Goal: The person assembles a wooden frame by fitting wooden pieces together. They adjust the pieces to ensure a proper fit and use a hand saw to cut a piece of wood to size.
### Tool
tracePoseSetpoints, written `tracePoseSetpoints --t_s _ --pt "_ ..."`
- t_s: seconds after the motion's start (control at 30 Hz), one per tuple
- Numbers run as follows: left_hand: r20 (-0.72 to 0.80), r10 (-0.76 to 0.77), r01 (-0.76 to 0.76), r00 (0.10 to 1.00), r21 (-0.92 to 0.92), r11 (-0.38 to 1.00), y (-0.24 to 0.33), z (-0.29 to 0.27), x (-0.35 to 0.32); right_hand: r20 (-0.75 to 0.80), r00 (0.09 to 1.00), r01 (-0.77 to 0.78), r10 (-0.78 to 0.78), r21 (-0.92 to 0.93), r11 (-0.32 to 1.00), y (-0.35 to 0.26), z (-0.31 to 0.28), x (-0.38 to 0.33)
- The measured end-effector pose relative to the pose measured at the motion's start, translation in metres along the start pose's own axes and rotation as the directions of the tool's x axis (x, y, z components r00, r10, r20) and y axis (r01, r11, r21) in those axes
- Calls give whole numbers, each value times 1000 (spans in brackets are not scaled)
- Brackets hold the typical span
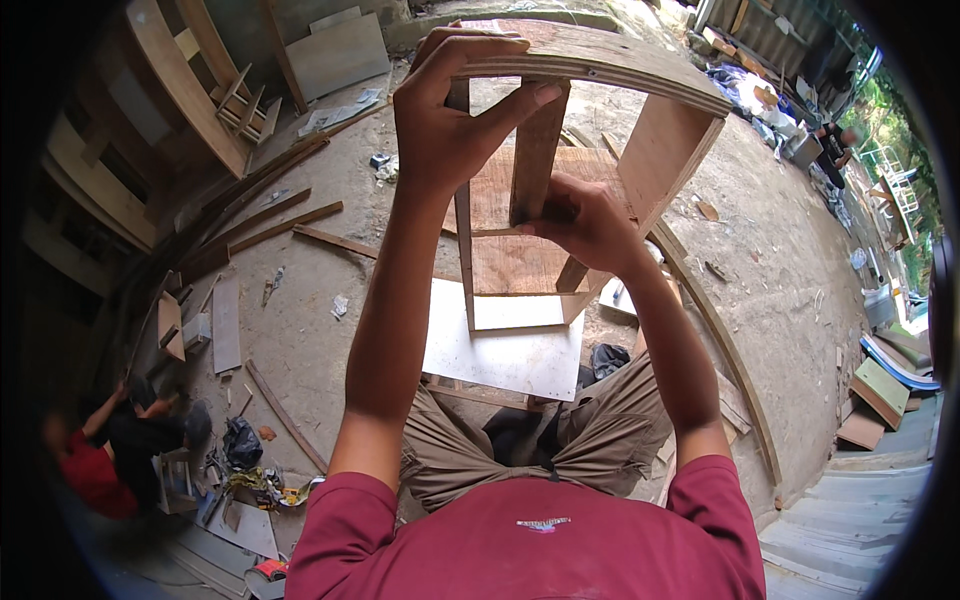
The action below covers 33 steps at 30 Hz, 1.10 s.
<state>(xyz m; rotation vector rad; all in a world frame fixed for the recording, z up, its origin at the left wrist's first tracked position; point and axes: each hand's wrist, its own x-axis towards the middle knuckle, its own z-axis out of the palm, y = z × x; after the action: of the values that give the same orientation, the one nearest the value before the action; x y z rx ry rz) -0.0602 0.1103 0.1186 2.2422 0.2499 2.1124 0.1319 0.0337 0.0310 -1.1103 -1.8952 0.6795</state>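
Observation:
A box-like wooden frame [630, 65] with plywood boards stands raised before me, over a white board [505, 362] near my lap. My left hand [445, 120] is closed over the left end of its top board, fingers on top and thumb below, by the upper end of a short wooden strip [541, 150]. This strip hangs upright inside the frame, just under the top board; I cannot tell whether it is fastened there. My right hand [592, 225] reaches inside and pinches the strip's lower end. Some of its fingers are hidden behind.
A long curved wooden batten [725, 340] lies on the concrete floor to my right. Loose battens [285, 222] and scraps lie to the left. At the lower left a person in red [100, 470] sits near a black plastic bag [242, 443]. Plywood pieces [880, 392] are stacked at right.

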Motion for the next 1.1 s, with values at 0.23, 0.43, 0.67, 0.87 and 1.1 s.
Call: tracePoseSetpoints --t_s 0.23,0.43,0.67,0.87,1.1 --pt "-37 28 -28 999 -10 1000 -4 5 1 1 1000 -17 17 -53 998 -3 -2 2" --pt "-30 1 -3 1000 -78 997 -7 3 -1 7 1000 16 -15 -107 994 -6 -1 1" --pt "-23 -29 28 999 -6 1000 1 2 0 -91 994 78 -57 240 968 -1 3 2" --pt "-23 -51 51 998 -7 999 3 0 -2 -354 912 320 -207 300 899 -45 1 31" --pt "-53 -69 65 996 -68 996 4 3 0 -580 764 558 -281 378 739 -53 35 66"
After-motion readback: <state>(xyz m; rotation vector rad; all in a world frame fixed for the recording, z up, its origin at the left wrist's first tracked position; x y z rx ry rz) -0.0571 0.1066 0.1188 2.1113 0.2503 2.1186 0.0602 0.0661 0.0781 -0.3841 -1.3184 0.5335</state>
